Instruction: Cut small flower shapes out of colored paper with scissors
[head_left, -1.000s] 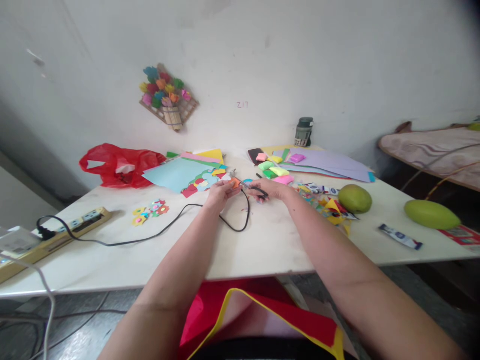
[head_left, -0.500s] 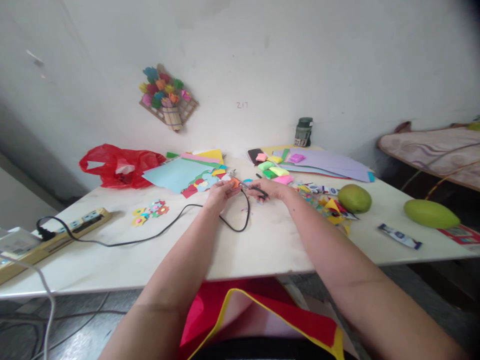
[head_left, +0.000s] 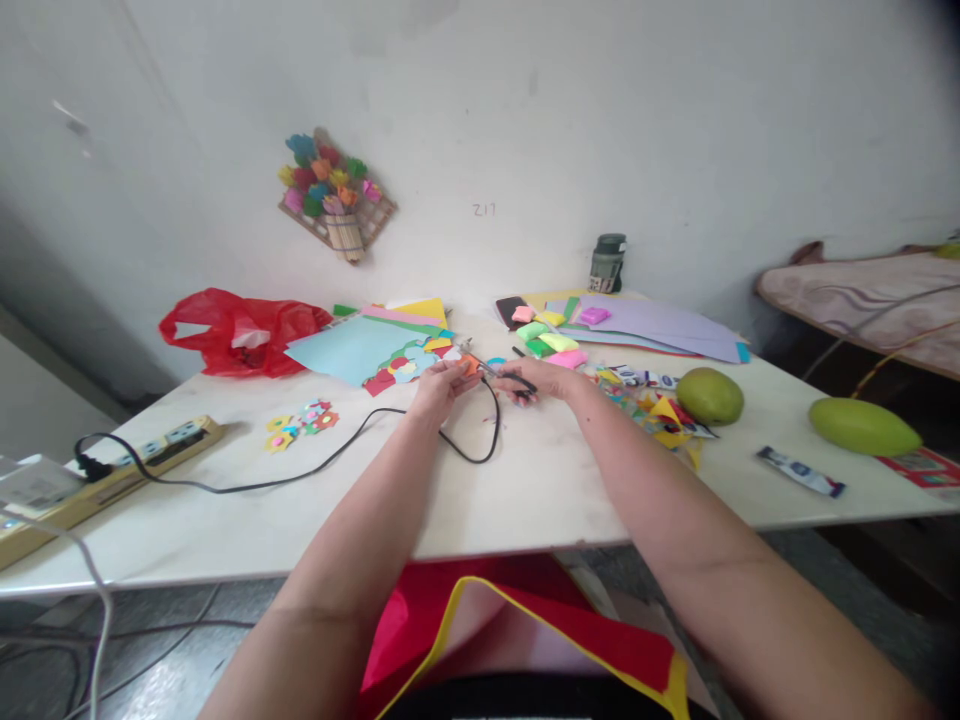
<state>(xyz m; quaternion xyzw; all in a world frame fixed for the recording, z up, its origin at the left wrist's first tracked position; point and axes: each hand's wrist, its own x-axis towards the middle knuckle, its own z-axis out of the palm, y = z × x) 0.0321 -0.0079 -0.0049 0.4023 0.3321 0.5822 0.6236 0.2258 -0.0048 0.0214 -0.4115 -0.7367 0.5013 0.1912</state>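
Observation:
Over the middle of the table, my left hand (head_left: 441, 388) pinches a small piece of orange paper (head_left: 470, 364). My right hand (head_left: 541, 380) is closed round the black handles of a pair of scissors (head_left: 519, 381). The blades point left at the orange paper; whether they touch it is too small to tell. A black cord (head_left: 487, 455) loops on the table below both hands. Just beyond my left hand lie cut paper pieces (head_left: 405, 365) in several colours. Paper flowers (head_left: 321, 417) rest on the table to the left.
A power strip (head_left: 180, 445) and a red plastic bag (head_left: 247, 335) are at left. Coloured sheets (head_left: 660, 325), soft clay packs (head_left: 555, 340) and paper scraps (head_left: 667, 415) lie to the right. Two green fruits (head_left: 709, 396) and a tube (head_left: 801, 472) sit near the right edge.
My hands stay in almost the same place. The orange paper between my left fingers has shifted slightly; everything else looks the same.

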